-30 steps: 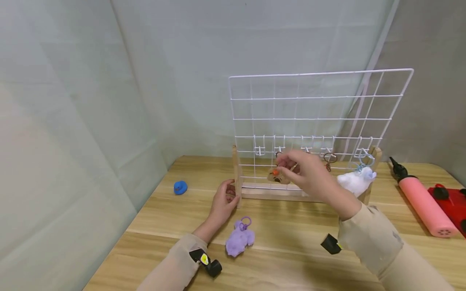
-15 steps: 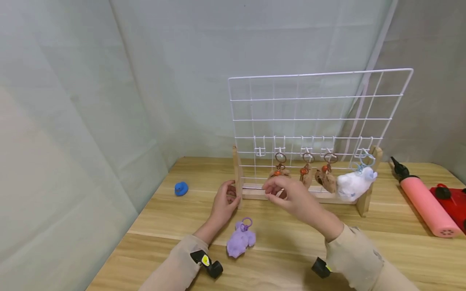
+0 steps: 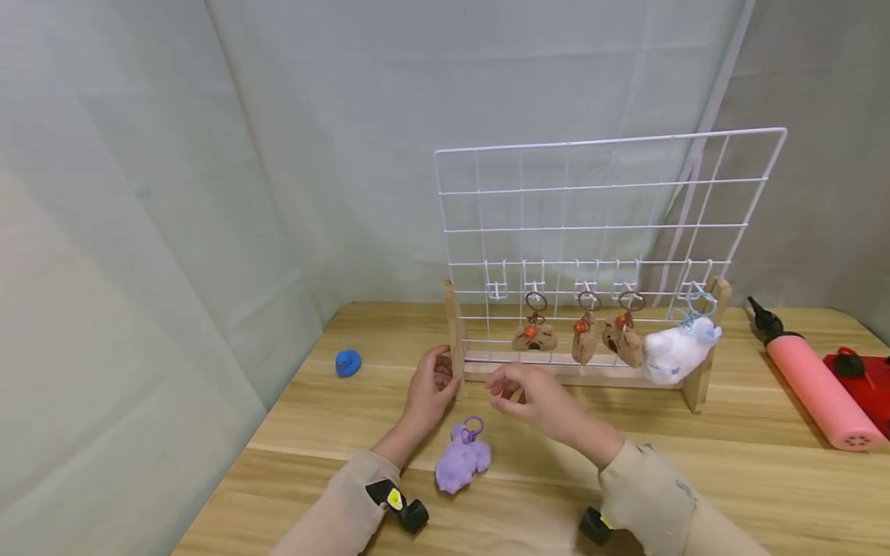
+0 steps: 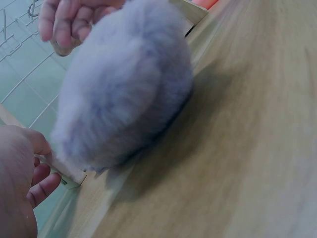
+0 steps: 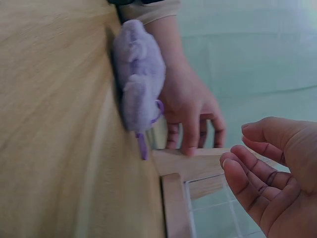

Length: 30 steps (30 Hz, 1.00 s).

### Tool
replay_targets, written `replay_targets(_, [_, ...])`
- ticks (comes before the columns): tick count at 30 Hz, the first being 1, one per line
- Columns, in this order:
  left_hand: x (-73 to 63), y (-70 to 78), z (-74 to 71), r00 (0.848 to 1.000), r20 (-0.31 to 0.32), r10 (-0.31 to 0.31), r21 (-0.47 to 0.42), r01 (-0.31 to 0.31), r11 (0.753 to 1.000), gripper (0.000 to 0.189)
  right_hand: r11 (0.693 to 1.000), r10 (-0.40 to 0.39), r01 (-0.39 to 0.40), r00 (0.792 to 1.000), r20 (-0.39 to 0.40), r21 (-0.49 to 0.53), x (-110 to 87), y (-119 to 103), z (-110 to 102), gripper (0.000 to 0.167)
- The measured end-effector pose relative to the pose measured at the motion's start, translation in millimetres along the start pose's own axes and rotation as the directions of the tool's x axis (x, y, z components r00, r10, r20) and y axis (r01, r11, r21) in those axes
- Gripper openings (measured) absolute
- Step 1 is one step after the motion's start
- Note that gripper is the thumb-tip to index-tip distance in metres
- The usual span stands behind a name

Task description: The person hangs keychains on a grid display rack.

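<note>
At the rack's left end, my left hand (image 3: 426, 388) grips the wooden side upright (image 3: 455, 328) of the white wire rack (image 3: 598, 185). My right hand (image 3: 538, 398) hovers in front of the rack's base, its fingers loosely bent with nothing between them. Nearest to it on the table lies a purple plush keychain (image 3: 456, 461) with a purple ring, close up in the left wrist view as a fluffy mass (image 4: 126, 84). From the rack's hooks hang brown plush keychains (image 3: 535, 337), (image 3: 585, 340), (image 3: 623, 342) with orange beads, and a white plush keychain (image 3: 677, 351) at the right end.
A small blue rubber duck (image 3: 348, 363) sits left of the rack on the wooden table (image 3: 306, 479). To the right lie a pink hand pump (image 3: 820, 390) with a black nozzle and a red item (image 3: 865, 394) with black parts. The leftmost hook (image 3: 497, 289) holds nothing.
My right hand has let go of the leftmost brown plush keychain, which now hangs on its hook, and has moved down and left toward the purple one. My left hand stays at the upright.
</note>
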<state>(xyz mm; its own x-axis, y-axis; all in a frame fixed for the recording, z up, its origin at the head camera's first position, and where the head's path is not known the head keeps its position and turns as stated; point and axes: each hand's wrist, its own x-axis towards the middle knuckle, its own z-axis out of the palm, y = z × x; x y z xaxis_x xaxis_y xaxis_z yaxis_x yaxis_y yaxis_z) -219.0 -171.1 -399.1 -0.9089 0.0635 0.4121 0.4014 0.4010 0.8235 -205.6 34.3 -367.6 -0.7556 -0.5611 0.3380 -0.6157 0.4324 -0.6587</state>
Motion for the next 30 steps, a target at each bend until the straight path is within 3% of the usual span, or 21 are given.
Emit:
replay_targets(9, [0.7,-2.4,0.0,1.0,-0.004,-0.001,0.002,0.001,1.0,0.047,1.0,-0.006,0.007,0.998,0.065,-0.019,5.4,13.8,20.1,0.014])
replay_targets(15, [6.4,-33.1,8.1,1.0,-0.021,0.003,-0.01,-0.003,1.0,0.05,1.0,0.013,-0.011,0.995,0.099,-0.021,6.3,20.4,27.6,0.018])
replay_targets(18, [3.7,-24.9,6.0,1.0,-0.019,0.015,0.0,-0.015,1.0,0.049,0.999,0.024,-0.022,0.994,0.106,-0.025,7.3,22.5,31.7,0.019])
replay_targets(22, [-0.6,0.8,0.8,1.0,-0.009,0.005,0.02,-0.005,1.0,0.045,0.999,0.044,-0.041,0.992,0.117,-0.032,9.7,24.0,35.8,0.018])
replay_targets(30, [0.1,1.4,1.2,1.0,-0.011,0.0,0.029,0.0,1.0,0.044,0.995,0.081,-0.07,0.987,0.141,-0.076,15.1,28.1,42.2,0.016])
